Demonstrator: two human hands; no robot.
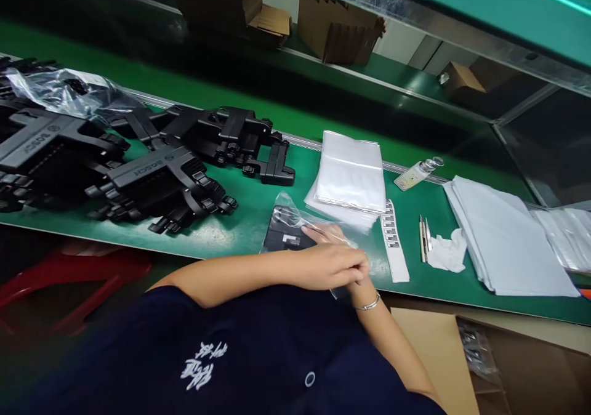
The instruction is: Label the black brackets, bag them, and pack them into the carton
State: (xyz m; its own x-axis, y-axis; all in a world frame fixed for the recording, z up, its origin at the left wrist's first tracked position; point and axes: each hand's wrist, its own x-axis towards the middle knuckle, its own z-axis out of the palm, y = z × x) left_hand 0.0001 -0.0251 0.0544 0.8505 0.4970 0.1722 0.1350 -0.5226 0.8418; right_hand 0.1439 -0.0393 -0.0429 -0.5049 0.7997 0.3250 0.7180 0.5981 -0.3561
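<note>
Beyond the navy shirt [258, 347], the clear bag [285, 213] may be creased by uneven pull, left fingers [354, 268] being curled, right fingers [314, 234] straighter, grips unclear.

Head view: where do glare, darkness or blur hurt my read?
In the head view, reflections streak the clear bag over the black part; also in the head view, the upper left is very dark, the red stool looks dim and soft, and the label strip looks fairly sharp.

Wears dark navy short-sleeved top [258, 341]. Bears white characters [199, 375] on left chest, small pale-rimmed round mark [309, 378] mid-front. Has thin silver bracelet [370, 305] on right wrist.
</note>
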